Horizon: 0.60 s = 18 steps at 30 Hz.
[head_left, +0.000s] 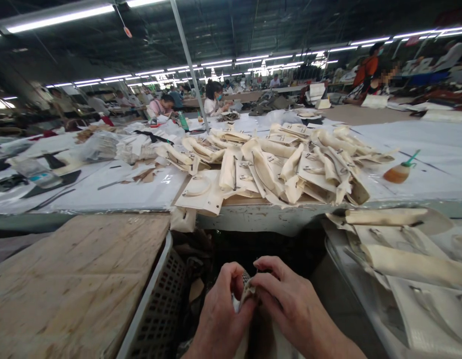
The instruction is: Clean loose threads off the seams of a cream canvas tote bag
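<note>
— What are the hands doing?

— Both are pinched together on one small cream piece [246, 294] with a patterned edge, low at the bottom of the view. The left hand [221, 314] has thumb and fingers closed on its near side; the right hand [291, 306] curls over the top, fingertips gripping the same piece. Neither hand is free.

— Where does that piece sit against the rest?

— Right between the two hands, held in the air above a dark gap, not resting on any surface. Beyond the hands, across the table edge, lies a big heap of cream pieces [276, 164]. To the right of the right hand, a second stack of pieces [403, 249] lies flat on another surface. Left of the left hand is a white perforated crate [159, 304], and beyond that a bare wooden board [74, 279].

— How far along would you say the work is?

— Hard to judge. I'd guess well underway, but whether the heaps are finished or waiting I can't tell. Only one piece is in hand.

— Anything else?

— A small amber bottle [399, 172] with a green tip, far right of the heap; other people work at distant tables.
</note>
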Available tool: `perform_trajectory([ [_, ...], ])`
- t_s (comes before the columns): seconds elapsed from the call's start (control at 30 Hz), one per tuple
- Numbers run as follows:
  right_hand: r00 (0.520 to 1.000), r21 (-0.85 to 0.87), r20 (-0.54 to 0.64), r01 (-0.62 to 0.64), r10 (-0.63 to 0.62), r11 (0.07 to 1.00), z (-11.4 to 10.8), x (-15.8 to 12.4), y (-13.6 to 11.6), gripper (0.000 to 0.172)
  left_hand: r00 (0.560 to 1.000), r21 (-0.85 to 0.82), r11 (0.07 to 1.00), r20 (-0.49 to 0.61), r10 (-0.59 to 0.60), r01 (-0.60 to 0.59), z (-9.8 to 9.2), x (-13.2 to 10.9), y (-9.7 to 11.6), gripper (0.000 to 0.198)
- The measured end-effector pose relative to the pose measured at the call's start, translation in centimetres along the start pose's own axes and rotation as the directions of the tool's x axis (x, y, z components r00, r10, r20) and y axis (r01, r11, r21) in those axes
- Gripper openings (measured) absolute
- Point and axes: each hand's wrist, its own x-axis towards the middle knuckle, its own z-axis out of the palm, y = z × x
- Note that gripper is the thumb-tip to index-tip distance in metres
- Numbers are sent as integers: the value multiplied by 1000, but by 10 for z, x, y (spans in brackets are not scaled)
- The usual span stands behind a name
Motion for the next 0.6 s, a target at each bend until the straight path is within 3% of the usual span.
perform_trajectory([
  [0.2, 996, -102, 60, 64, -58, 993, -6, 12, -1, 21, 998, -62, 997, 50, -40, 43, -5, 0, 3, 16],
  [0.4, 979, 80, 199, 29, -45, 996, -17, 14, -4, 15, 988, -134, 985, 126, -94, 111, -9, 2, 6, 11],
  [0.47, 984, 128, 180, -13, -10, 992, -15, 13, -4, 14, 986, -133, 985, 142, -91, 110, -10, 2, 7, 7],
  [0.6, 995, 153, 28, -100, 97, 983, 0, 10, -3, 14, 986, -104, 989, 143, -89, 105, -11, 2, 9, 2],
])
